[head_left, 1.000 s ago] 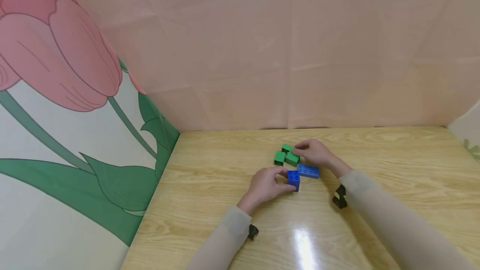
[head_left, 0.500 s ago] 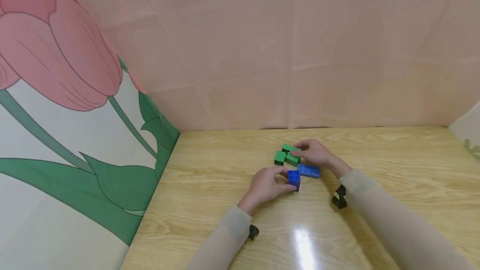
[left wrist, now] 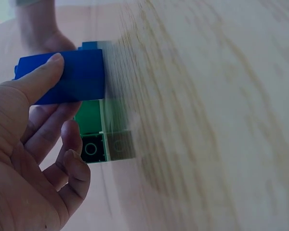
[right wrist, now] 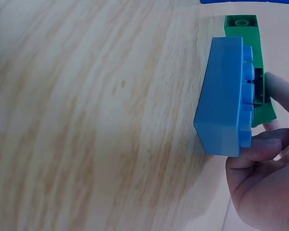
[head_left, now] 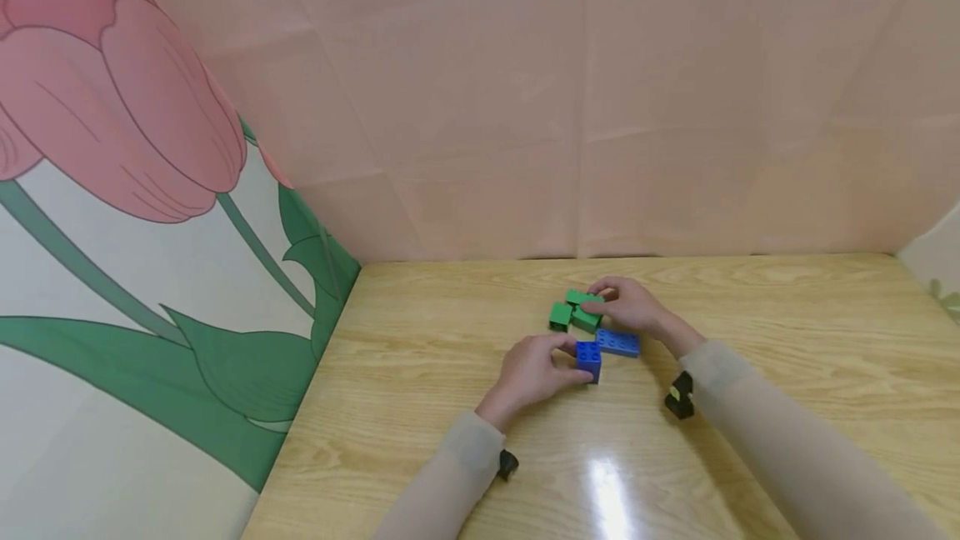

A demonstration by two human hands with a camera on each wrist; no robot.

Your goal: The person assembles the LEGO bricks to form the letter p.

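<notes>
Between the thumb and fingers of my left hand (head_left: pixel 528 369) is a dark blue brick (head_left: pixel 588 362), standing tall with studs on top. Its flat side, with my thumb across it, faces the left wrist view. My right hand (head_left: pixel 632 305) reaches in from the right and pinches the rear green brick (head_left: pixel 577 297), thumb in front and index finger behind. Two more green bricks sit against it: one at the left (head_left: pixel 560 316), one in front (head_left: pixel 586 320). A lighter blue brick (head_left: pixel 618 343), longer and studded, lies below my right hand.
All the bricks are on a wood-grain table (head_left: pixel 420 315). A plain pinkish cloth backdrop (head_left: pixel 480 107) rises behind its far edge. On the left stands a panel with a large printed tulip (head_left: pixel 150 107). Dark wrist devices show under both sleeves.
More of the rear green brick shows between my right thumb and index finger, which have shifted slightly around it. My left hand and the dark blue brick stay almost in place.
</notes>
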